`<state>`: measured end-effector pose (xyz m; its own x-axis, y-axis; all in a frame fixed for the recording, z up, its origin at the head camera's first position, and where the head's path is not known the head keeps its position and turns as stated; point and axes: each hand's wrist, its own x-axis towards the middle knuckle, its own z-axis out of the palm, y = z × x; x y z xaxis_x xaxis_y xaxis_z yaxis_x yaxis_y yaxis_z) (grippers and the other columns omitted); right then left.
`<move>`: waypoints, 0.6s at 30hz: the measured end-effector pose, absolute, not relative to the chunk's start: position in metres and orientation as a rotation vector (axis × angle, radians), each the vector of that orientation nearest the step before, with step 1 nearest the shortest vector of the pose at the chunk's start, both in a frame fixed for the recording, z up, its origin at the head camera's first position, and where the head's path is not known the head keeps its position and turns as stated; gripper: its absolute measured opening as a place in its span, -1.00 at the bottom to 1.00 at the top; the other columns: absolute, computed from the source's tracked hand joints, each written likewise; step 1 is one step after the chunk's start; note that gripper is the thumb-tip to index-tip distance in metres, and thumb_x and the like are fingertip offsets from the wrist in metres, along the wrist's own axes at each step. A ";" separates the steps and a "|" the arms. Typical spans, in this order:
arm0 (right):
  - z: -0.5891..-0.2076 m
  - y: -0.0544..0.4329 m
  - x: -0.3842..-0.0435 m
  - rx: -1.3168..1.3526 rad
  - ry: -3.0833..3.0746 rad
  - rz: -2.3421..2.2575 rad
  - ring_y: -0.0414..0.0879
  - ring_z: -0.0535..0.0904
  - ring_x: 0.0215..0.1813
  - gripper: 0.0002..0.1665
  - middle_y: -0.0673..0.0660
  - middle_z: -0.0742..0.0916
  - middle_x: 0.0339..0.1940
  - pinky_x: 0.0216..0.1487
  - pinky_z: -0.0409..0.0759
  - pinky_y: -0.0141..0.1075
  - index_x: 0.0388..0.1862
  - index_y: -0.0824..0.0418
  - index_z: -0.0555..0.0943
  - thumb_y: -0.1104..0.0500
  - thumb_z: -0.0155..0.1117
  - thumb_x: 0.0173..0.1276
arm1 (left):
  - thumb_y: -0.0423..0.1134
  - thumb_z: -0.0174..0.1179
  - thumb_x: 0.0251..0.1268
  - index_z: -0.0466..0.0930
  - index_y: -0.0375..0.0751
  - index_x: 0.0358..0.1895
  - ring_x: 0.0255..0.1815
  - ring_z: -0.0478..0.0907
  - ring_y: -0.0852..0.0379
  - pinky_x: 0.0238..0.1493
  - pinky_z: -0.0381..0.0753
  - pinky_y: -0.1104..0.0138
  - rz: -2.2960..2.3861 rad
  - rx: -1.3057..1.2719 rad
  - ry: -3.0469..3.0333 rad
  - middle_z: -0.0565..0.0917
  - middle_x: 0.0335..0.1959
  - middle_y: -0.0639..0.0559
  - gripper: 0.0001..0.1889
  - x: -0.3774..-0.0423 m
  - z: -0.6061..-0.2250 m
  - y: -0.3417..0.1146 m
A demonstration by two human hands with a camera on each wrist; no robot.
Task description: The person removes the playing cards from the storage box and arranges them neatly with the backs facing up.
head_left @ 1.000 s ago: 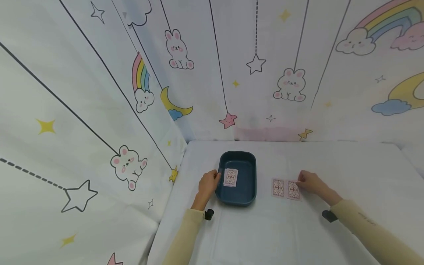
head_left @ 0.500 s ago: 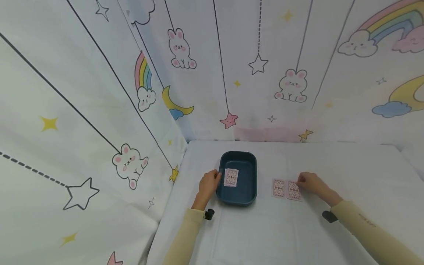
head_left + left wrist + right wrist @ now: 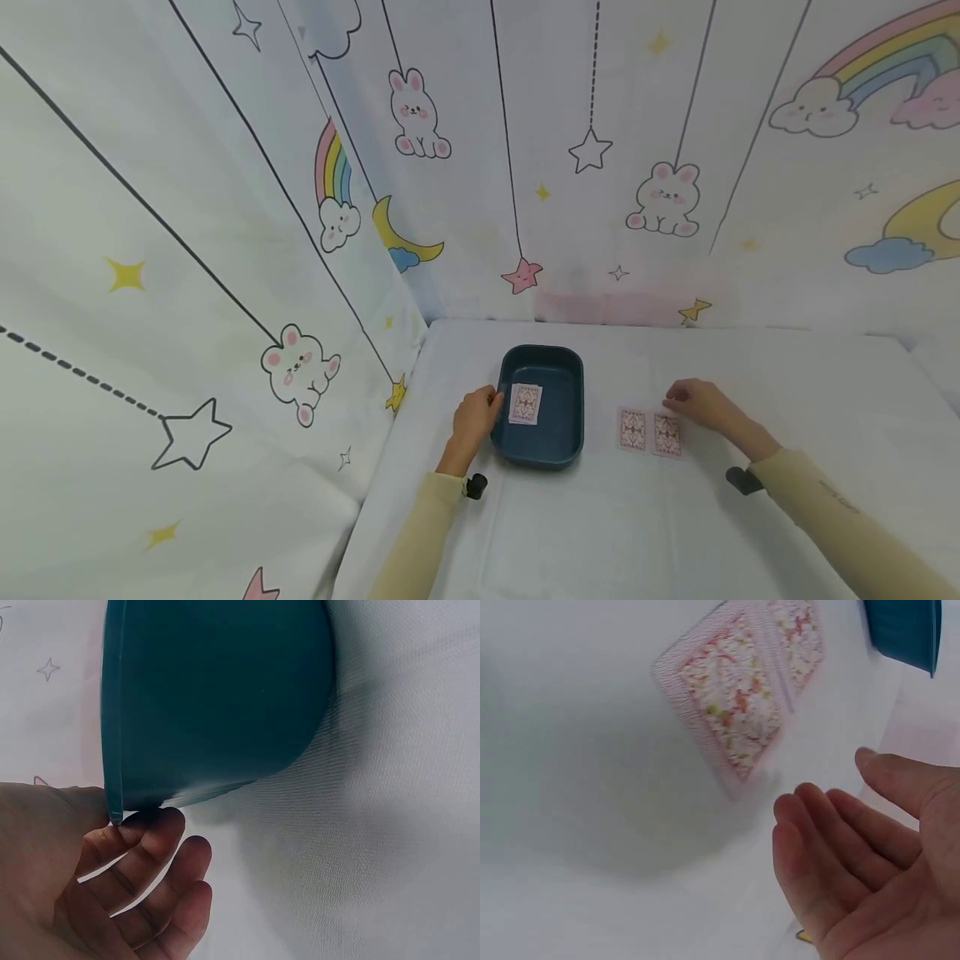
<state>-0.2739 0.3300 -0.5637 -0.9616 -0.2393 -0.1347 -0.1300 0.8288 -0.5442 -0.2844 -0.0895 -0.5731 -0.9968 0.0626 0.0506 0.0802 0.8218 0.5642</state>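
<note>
My left hand (image 3: 474, 414) pinches the left rim of a dark teal rectangular tub (image 3: 564, 425); in the left wrist view, its thumb lies over the rim and its fingers against the outer wall. Inside the tub lies a small stack of playing cards (image 3: 525, 403), patterned backs up. Two more playing cards lie face down side by side on the white cloth, a left card (image 3: 632, 430) and a right card (image 3: 667, 434). Just beyond the right card hovers my right hand (image 3: 703, 403), holding nothing, its thumb and fingertips apart in the right wrist view.
A white cloth (image 3: 570, 533) covers the table. Behind and to the left hang white curtains (image 3: 465, 200) printed with rabbits, stars and rainbows. The table meets the rear curtain just past the tub.
My right hand has let go of the right card's upper corner and lifted slightly away from it. The left hand keeps its hold on the tub. The head view has shifted a little.
</note>
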 end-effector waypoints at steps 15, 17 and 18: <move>-0.543 0.294 -0.290 -0.337 2.796 -0.942 0.32 0.63 0.13 -0.35 0.46 0.65 0.12 0.09 0.62 0.11 0.27 0.44 0.45 -0.05 0.25 0.48 | -0.11 0.10 0.54 0.55 -0.15 -0.40 -0.61 0.38 0.16 -0.57 0.30 0.35 -0.928 -0.097 -2.979 0.51 -0.60 0.05 -0.71 -0.285 -0.574 -0.089; -0.542 0.289 -0.293 -0.364 2.791 -0.953 0.33 0.62 0.14 -0.37 0.47 0.64 0.14 0.10 0.61 0.12 0.27 0.43 0.44 -0.03 0.25 0.48 | -0.09 0.10 0.54 0.55 -0.15 -0.40 -0.61 0.38 0.16 -0.57 0.30 0.35 -0.930 -0.094 -2.983 0.51 -0.59 0.05 -0.70 -0.286 -0.575 -0.090; -0.541 0.286 -0.294 -0.374 2.790 -0.957 0.32 0.62 0.15 -0.38 0.46 0.64 0.15 0.11 0.61 0.12 0.27 0.42 0.45 -0.02 0.25 0.48 | -0.09 0.10 0.54 0.55 -0.15 -0.40 -0.61 0.38 0.16 -0.57 0.30 0.35 -0.929 -0.096 -2.984 0.51 -0.59 0.05 -0.70 -0.286 -0.575 -0.090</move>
